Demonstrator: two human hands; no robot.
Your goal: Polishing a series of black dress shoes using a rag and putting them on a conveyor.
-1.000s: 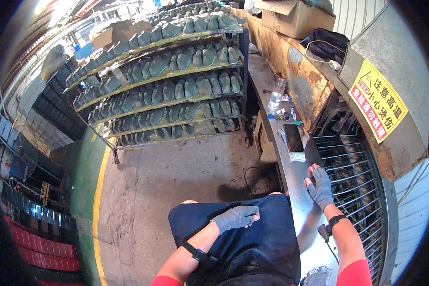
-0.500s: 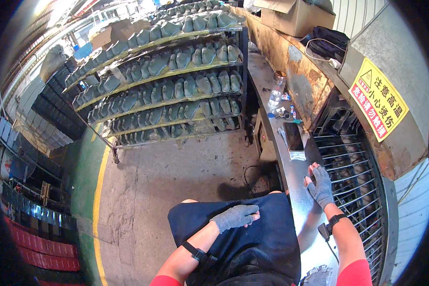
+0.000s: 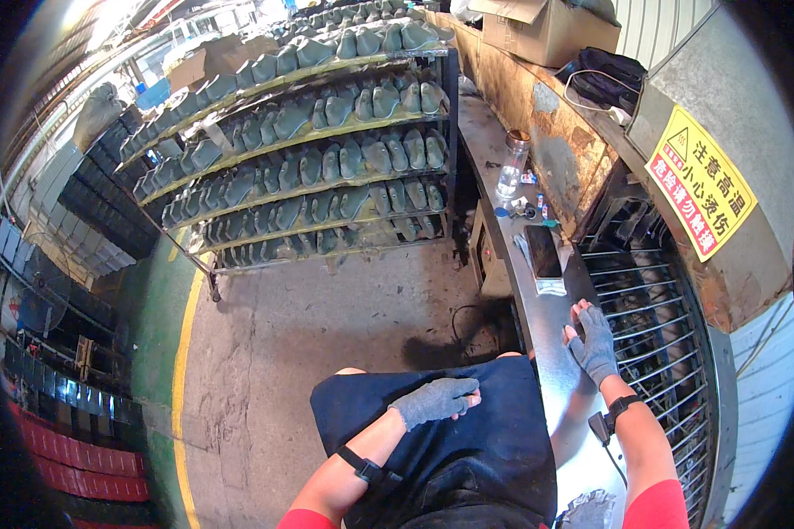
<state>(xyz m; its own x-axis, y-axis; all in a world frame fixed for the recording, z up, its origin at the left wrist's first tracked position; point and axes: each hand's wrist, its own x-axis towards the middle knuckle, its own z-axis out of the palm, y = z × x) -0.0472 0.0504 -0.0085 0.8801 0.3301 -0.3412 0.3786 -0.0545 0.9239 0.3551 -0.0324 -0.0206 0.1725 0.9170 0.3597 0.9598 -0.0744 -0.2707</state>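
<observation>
My left hand [image 3: 437,400], in a grey fingerless glove, rests on the dark blue apron [image 3: 362,406] over my lap. Its fingers are loosely curled together and I see nothing in them. On the shiny metal bench [image 3: 551,353] to my right lies my right hand [image 3: 593,342], gloved the same way. Its thumb stands apart from the fingers, and it holds nothing. Just beyond it is a dark phone [image 3: 543,251] lying on something pale. Beside it, on the right, run the metal bars of a grate [image 3: 648,326].
A rack [image 3: 326,242] of grey-green shoe forms stands ahead. A clear bottle [image 3: 512,167] and small items sit farther along the bench. Above the grate is a yellow and red heat-warning sign [image 3: 701,183]. A cardboard box [image 3: 547,33] sits at the upper right; stacked red crates [image 3: 88,454] are at left.
</observation>
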